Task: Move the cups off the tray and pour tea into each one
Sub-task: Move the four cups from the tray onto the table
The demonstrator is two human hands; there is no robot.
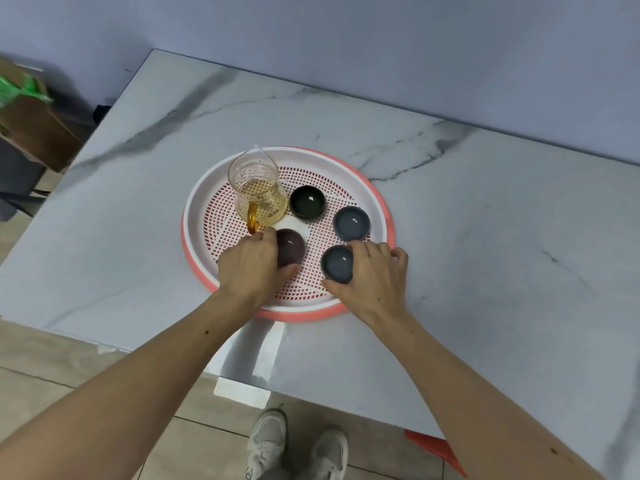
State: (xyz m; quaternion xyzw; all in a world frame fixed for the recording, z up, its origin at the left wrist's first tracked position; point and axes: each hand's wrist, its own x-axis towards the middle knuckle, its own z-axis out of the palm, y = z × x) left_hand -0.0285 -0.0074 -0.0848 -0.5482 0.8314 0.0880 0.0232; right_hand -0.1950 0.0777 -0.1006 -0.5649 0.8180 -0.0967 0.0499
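The left hand [247,263] curls thumb and fingers around the dark maroon cup [290,246], just left of frame centre; the right hand [375,271] likewise grips the nearer grey cup [336,264]. Both glossy, round cups sit at the near edge of the perforated pink tray [381,202], so lifting outward looks easiest. Another grey cup [351,223], a dark green cup [307,202] and the glass pitcher [259,192] of tea stand behind.

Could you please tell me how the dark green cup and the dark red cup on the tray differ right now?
The dark green glazed cup stands untouched beside the glass tea pitcher; the dark red glazed cup is gripped by the left hand. The green one sits farther back on the round pink-rimmed perforated tray, the red one nearer. Both are small, upright, empty-looking and still on the tray.
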